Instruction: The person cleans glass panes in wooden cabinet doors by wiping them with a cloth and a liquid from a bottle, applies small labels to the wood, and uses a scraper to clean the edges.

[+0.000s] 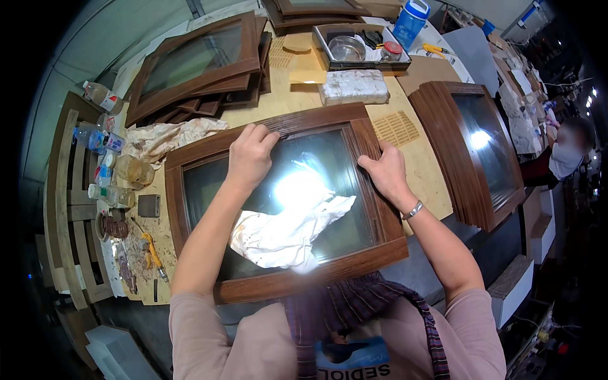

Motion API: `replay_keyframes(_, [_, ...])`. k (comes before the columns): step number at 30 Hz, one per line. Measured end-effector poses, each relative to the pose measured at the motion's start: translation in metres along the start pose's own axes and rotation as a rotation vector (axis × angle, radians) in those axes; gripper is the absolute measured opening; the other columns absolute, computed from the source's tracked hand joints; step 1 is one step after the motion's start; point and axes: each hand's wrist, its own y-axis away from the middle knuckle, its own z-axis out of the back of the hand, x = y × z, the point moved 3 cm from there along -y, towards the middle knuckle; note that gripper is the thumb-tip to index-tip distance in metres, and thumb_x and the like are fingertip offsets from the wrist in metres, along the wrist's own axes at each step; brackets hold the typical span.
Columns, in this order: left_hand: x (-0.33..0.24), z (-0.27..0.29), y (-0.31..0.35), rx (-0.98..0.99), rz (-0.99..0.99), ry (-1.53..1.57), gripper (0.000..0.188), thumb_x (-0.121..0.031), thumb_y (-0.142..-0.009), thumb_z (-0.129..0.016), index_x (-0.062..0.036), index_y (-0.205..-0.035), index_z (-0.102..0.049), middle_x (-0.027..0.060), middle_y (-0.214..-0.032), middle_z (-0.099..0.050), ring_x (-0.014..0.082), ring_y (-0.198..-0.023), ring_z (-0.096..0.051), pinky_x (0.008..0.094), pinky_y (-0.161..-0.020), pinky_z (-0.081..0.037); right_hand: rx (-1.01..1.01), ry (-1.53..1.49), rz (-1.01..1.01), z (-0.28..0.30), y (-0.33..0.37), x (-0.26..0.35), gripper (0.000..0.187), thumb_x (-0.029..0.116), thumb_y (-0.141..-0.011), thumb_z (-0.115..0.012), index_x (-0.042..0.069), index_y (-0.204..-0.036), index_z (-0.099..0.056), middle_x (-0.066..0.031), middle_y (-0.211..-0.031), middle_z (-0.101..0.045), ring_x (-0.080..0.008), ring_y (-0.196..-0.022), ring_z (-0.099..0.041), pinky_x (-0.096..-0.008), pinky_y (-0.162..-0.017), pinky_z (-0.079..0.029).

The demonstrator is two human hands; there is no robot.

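A brown wooden cabinet door (316, 271) with a glass panel lies before me on the table, a bright reflection on its glass. My left hand (251, 157) rests on its far rail with curled fingers pressed together; whatever they may pinch is hidden. At the right side rail, my right hand (387, 172) grips the door, thumb on the inner side and fingers toward the outer edge. Between my forearms a crumpled white cloth (278, 233) with small stains is spread on the glass.
Stacked doors stand at the far left (190, 57) and the right (468, 158). Bottles (114, 195) and a yellow-handled cutter (152, 253) line the left edge. Behind are a wrapped white block (354, 87), a box of jars (361, 60) and a blue jug (410, 24). Another person (565, 155) is far right.
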Motion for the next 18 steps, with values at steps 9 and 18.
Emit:
replay_keyframes(9, [0.005, 0.012, 0.003, 0.009, -0.065, -0.071, 0.024, 0.003, -0.066, -0.061, -0.0045, -0.088, -0.068, 0.0058, -0.079, -0.058, 0.0235, -0.078, -0.059, 0.0348, -0.062, -0.053, 0.021, -0.002, -0.047, 0.005, 0.001, 0.006, 0.042, 0.023, -0.07, -0.071, -0.013, -0.091, -0.064, -0.0293, -0.082, -0.067, -0.042, -0.08, -0.067, -0.0444, -0.074, -0.052])
replay_keyframes(18, [0.01, 0.027, 0.016, -0.016, 0.098, 0.06, 0.028, 0.006, -0.069, -0.061, -0.0075, -0.092, -0.071, 0.0052, -0.083, -0.061, 0.0246, -0.081, -0.06, 0.0373, -0.064, -0.052, -0.02, -0.039, 0.007, -0.001, 0.001, 0.004, 0.043, 0.023, -0.07, -0.071, -0.013, -0.091, -0.064, -0.0295, -0.081, -0.067, -0.0425, -0.079, -0.067, -0.0444, -0.073, -0.052])
